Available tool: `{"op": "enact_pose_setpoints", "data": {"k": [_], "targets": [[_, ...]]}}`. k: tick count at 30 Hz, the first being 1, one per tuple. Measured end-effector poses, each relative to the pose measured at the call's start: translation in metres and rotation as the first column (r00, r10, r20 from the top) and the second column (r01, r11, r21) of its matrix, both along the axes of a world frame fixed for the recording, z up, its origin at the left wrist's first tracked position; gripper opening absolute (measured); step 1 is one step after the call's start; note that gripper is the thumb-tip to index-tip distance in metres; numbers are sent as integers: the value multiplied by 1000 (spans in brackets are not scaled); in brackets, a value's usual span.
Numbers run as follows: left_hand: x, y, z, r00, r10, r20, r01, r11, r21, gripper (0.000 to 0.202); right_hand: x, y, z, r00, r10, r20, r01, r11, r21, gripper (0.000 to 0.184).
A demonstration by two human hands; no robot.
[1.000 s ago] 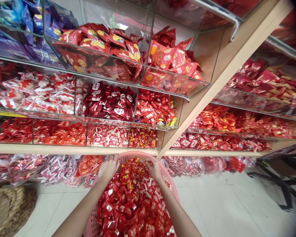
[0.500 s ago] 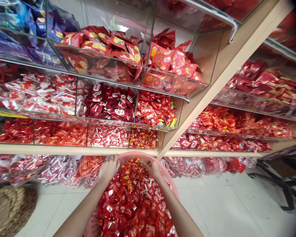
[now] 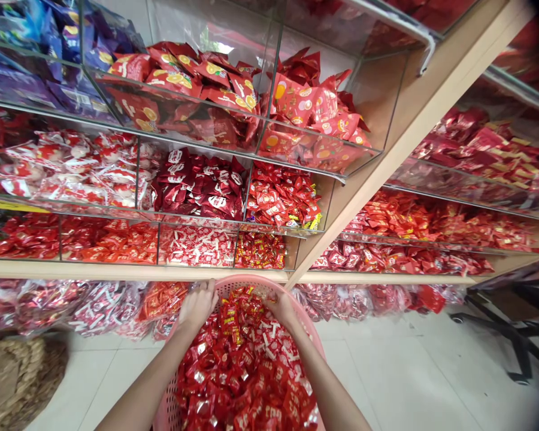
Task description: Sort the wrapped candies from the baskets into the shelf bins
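Observation:
A round pink plastic basket (image 3: 312,326) with a perforated wall holds a heap of red wrapped candies (image 3: 233,371). My left hand (image 3: 199,304) grips its far left rim, fingers folded over the edge. Inside the far right side, my right hand (image 3: 281,306) has its fingers curled in among the sweets; whatever they pinch is hidden. Close to its fingertips lie red-and-yellow candies (image 3: 231,317), and below them small red-and-white candies (image 3: 273,341).
Wooden shelving (image 3: 130,270) with clear divided bins of candy stands ahead, split by a slanting wooden upright (image 3: 354,203). Bagged candies (image 3: 103,308) line the floor beneath. A woven basket (image 3: 22,380) is at lower left, a black chair base (image 3: 516,347) at right, on white floor tiles (image 3: 386,371).
The view has shifted very slightly. Both hands and the pink basket keep nearly the same positions.

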State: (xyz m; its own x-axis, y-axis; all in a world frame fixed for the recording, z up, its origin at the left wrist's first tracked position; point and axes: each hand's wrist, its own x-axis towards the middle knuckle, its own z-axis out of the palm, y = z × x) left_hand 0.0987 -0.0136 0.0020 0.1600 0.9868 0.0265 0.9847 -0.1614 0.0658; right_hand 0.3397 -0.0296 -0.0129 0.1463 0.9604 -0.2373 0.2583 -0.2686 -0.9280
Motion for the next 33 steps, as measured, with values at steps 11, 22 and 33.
{"op": "enact_pose_setpoints", "data": {"k": [11, 22, 33], "targets": [[-1, 1, -3, 1000, 3, -2, -3, 1000, 9, 40, 2, 9, -13, 974, 17, 228, -27, 999, 41, 20], [1, 0, 1, 1000, 8, -8, -8, 1000, -8, 43, 7, 35, 45, 736, -134, 664, -38, 971, 237, 21], [-3, 1, -3, 1000, -2, -12, 2, 1000, 8, 42, -18, 114, 73, 493, 97, 865, 133, 974, -185, 75]]}}
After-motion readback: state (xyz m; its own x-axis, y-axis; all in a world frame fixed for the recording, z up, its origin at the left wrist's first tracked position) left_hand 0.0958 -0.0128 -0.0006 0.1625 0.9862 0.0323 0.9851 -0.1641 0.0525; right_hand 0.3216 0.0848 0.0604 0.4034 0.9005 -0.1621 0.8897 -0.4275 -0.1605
